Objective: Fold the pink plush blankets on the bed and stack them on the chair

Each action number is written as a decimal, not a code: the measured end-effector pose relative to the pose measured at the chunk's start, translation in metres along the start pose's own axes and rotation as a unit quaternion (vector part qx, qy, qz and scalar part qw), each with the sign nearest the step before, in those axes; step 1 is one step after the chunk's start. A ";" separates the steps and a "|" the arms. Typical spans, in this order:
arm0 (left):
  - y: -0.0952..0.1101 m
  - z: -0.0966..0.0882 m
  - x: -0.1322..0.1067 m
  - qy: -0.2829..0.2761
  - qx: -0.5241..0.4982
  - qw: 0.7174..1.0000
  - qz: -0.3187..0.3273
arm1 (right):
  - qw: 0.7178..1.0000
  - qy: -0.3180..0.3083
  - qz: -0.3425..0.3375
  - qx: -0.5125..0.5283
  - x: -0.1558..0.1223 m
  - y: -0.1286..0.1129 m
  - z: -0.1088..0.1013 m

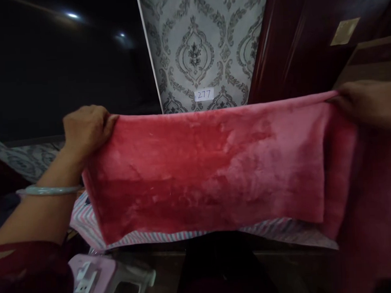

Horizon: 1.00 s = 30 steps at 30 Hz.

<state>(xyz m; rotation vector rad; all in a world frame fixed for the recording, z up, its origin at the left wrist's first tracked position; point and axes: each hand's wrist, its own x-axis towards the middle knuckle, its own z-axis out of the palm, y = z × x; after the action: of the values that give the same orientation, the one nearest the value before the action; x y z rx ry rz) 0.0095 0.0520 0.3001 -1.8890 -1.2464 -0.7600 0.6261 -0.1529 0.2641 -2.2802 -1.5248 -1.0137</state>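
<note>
A plush pink-red cloth [209,167] is stretched out wide in front of me, hanging down from its top edge. My left hand [86,129] is closed on the cloth's top left corner; a pale green bangle [48,190] circles that wrist. My right hand [370,102] is closed on the top right corner, where more of the cloth bunches and hangs down at the right. A striped pink, blue and white fabric [193,235] shows under the cloth's lower edge.
A patterned grey wallpaper panel [200,47] with a small label reading 277 [204,94] stands straight ahead. A dark screen [62,61] fills the left, dark red wood [307,38] the right. A light pink plastic stool [104,278] sits low at the left.
</note>
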 end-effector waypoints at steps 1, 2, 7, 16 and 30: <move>0.001 0.011 0.000 -0.019 0.015 1.000 0.006 | 1.000 -0.010 -0.002 -0.014 0.003 -0.011 0.008; 0.003 0.022 -0.001 -0.040 0.026 0.999 0.012 | 0.999 -0.022 -0.002 -0.025 0.006 -0.021 0.017; 0.015 0.079 0.002 -0.148 0.057 0.987 0.029 | 0.995 -0.094 -0.008 -0.014 0.029 -0.051 0.071; 0.031 0.193 0.004 -0.262 0.053 0.963 0.028 | 0.981 -0.191 -0.012 0.016 0.058 -0.085 0.160; 0.054 0.288 -0.007 -0.344 0.012 0.939 0.020 | 0.961 -0.275 -0.030 0.002 0.084 -0.122 0.252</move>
<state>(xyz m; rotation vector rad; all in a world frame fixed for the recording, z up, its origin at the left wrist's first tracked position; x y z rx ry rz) 0.0797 0.2735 0.1208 -2.2369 -1.6023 -0.0313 0.6444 0.0944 0.1088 -2.6686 -1.7887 -0.3899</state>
